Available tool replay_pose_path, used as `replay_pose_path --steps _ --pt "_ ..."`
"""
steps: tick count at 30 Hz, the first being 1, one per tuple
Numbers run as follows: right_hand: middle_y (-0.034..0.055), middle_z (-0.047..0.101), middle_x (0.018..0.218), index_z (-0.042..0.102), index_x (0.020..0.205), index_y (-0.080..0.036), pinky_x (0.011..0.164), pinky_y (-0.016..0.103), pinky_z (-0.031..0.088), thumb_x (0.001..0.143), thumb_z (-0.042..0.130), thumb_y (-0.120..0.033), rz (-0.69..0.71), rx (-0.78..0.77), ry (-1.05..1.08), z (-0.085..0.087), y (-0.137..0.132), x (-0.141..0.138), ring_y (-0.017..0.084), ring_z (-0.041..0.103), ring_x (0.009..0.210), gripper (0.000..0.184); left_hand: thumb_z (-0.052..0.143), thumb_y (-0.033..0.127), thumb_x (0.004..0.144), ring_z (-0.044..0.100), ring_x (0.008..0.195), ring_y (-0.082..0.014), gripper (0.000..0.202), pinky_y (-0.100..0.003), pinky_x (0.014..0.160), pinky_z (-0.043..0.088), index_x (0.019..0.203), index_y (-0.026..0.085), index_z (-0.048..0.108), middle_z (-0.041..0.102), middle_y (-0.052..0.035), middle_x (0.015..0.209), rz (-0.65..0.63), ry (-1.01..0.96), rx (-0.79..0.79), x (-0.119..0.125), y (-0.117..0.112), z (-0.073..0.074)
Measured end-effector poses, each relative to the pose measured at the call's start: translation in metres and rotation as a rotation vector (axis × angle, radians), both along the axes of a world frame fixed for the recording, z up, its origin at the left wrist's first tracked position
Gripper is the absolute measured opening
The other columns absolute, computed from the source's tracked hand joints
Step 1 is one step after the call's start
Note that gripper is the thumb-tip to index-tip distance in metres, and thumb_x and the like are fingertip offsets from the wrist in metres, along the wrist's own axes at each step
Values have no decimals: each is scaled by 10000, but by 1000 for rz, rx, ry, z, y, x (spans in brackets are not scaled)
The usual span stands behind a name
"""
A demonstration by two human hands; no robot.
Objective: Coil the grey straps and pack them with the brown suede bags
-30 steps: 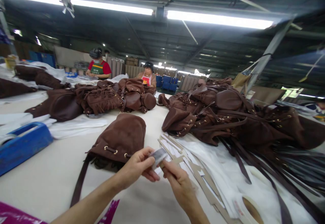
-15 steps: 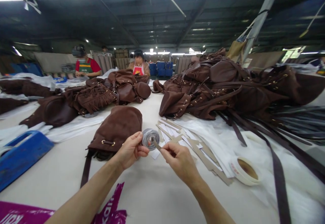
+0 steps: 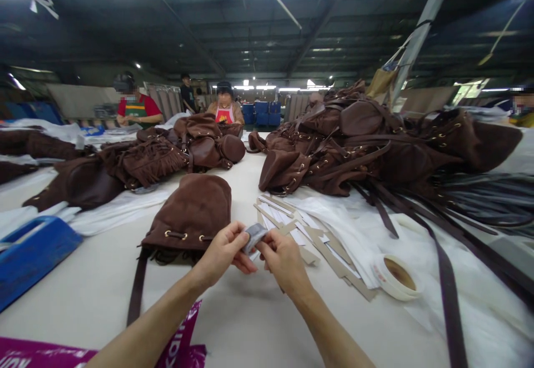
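A small shiny grey roll [image 3: 254, 237] is held up over the table, tilted so its side shows. My left hand [image 3: 225, 248] grips its left side between thumb and fingers. At the right edge of the roll, my right hand [image 3: 286, 257] is closed in a pinch against it. The thin strip in the right hand is mostly hidden by the fingers. Just behind and left of my hands lies a dark brown drawstring bag [image 3: 192, 207] with gold eyelets and a strap hanging toward me.
Piles of brown bags [image 3: 354, 140] stand at right and left. Cardboard strips [image 3: 334, 257] and a cream tape roll [image 3: 398, 277] lie at right. A blue holder [image 3: 37, 262] is at left, purple plastic [image 3: 50, 354] in front. Co-workers [image 3: 137, 107] stand across the table.
The roll has turned from facing me to a tilted side view. My right hand has moved left, up to the roll, and the strip it held is now mostly out of sight.
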State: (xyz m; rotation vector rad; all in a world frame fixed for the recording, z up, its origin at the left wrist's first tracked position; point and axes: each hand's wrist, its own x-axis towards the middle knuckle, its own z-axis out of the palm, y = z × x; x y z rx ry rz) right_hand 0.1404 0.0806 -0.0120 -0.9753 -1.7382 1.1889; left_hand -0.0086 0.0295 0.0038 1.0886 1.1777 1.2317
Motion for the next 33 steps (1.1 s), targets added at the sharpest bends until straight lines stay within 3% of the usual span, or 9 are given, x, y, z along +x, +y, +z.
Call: replay_pose_path --steps 6,12,15,18,20,23,25,30,33 --pt "-3 635 700 685 837 -180 554 257 502 722 657 -403 189 -343 173 -6 -3 3 135 545 593 252 607 493 805 666 474 -189 415 -212 388 489 954 222 331 624 15 759 38 31 52 2 0 -7" --pt "-27 603 572 538 666 -190 512 244 430 593 807 -451 15 -302 400 -25 3 -10 131 536 528 382 605 393 806 643 441 -164 432 -180 365 442 1081 210 328 646 -7 770 55 57 69 5 -2 -9" --pt "-48 568 519 434 623 -215 503 240 411 599 813 -446 4 -295 484 -31 5 -18 125 530 502 445 630 382 784 655 456 -192 646 -221 393 484 1262 203 234 659 -12 751 71 -21 11 2 0 -8" --pt "-45 582 562 434 655 -221 546 251 440 649 788 -430 -9 -217 491 -33 5 -22 135 561 544 411 676 394 744 665 481 -206 888 -255 425 511 1371 176 86 680 -47 779 82 -129 -77 -4 2 -7" --pt "-42 590 596 461 700 -222 565 258 456 681 764 -417 -47 -152 451 -34 6 -25 145 582 574 361 702 436 715 666 499 -190 853 -235 431 501 1340 140 203 688 -78 804 62 -178 -118 -8 3 -7" --pt "-37 601 633 490 750 -221 567 268 464 704 737 -394 -101 -83 364 -32 7 -26 157 600 585 305 719 518 672 654 512 -145 604 -183 417 462 1055 110 491 682 -99 831 29 -193 -133 -10 4 -7" --pt "-35 604 631 491 738 -218 564 271 462 690 740 -397 -77 -107 321 -27 7 -23 162 605 581 310 721 552 647 640 496 -130 546 -172 401 446 914 116 530 679 -88 803 48 -175 -131 -10 5 -8" --pt "1 657 803 530 804 -202 586 269 455 671 742 -346 174 -285 260 -15 3 -5 154 600 628 289 719 555 636 608 433 -121 529 -173 377 437 907 138 536 680 -56 714 82 -145 -127 -8 7 -11" --pt "-39 596 666 517 707 -194 515 227 369 578 760 -228 193 -282 207 -17 3 4 114 508 545 277 702 531 664 613 426 -132 484 -178 370 439 904 136 556 674 -53 695 22 -103 -121 -8 6 -11"
